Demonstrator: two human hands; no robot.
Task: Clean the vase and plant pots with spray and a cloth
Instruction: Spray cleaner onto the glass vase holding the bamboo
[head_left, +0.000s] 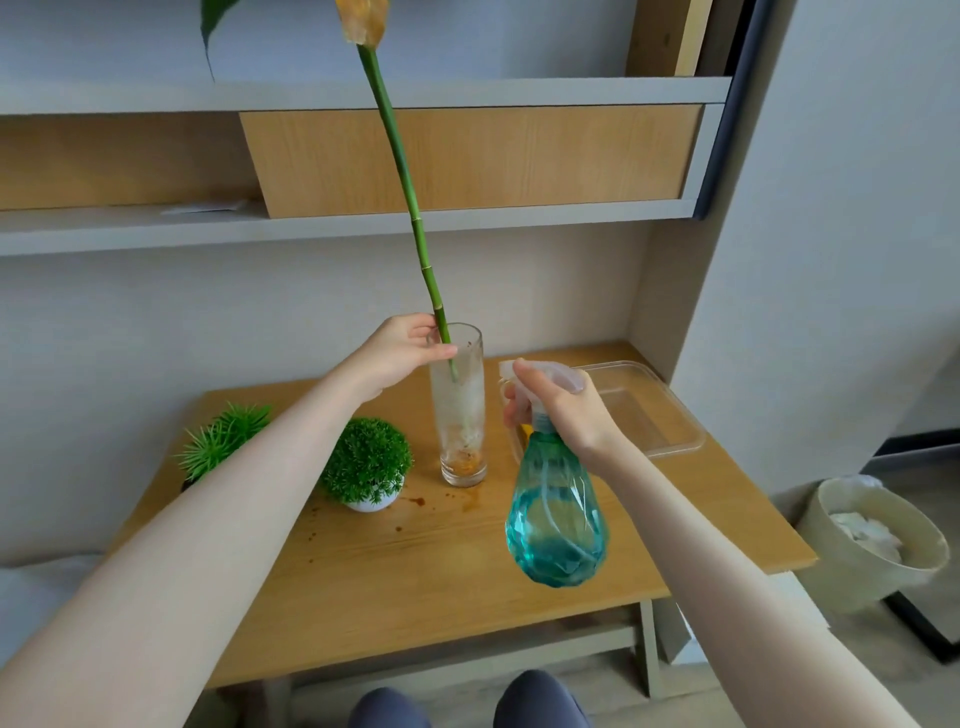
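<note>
two small green potted plants (366, 465) flank our left arm; our left hand (397, 351) grips one tall cloudy glass vase (460, 410), our right hand (558, 408) clutches one teal plastic spray bottle (556, 512).

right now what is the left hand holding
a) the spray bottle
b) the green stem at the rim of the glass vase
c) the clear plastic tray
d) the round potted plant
b: the left hand pinches the green stem at the rim of the glass vase, while the right hand holds the spray bottle.

Bare forearms, blue-grey trousers (540, 701).
</note>
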